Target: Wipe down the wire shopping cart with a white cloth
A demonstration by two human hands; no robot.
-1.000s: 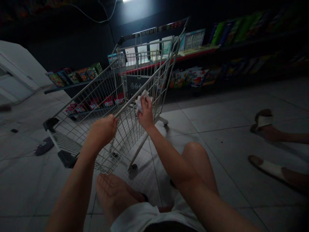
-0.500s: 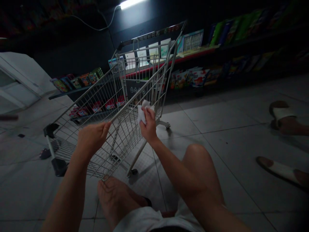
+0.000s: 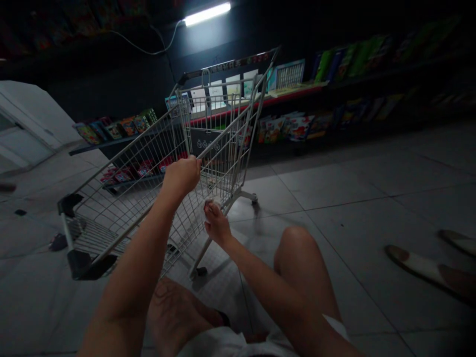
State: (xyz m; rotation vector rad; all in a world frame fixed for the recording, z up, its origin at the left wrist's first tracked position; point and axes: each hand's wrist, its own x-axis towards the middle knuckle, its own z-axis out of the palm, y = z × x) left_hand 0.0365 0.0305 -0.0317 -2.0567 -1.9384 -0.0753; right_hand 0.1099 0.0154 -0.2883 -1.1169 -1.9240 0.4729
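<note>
A wire shopping cart (image 3: 122, 198) stands tilted on the grey tiled floor in front of me. My left hand (image 3: 183, 174) is closed around the top rail of the cart's near side wall. My right hand (image 3: 214, 222) sits lower, fingers pinched on a white cloth (image 3: 208, 204) pressed against the wire mesh of that same side. My bare knees (image 3: 297, 238) are in the foreground.
Dark shelves (image 3: 297, 94) with colourful books and boxes line the far wall under a tube light (image 3: 207, 13). Another person's sandalled feet (image 3: 420, 265) rest on the floor at the right. A white door (image 3: 22, 129) is at the far left.
My left hand slid up along the top rail toward the cart's handle end. My right hand with the cloth dropped from the rail down the side mesh. The other person's feet shifted right.
</note>
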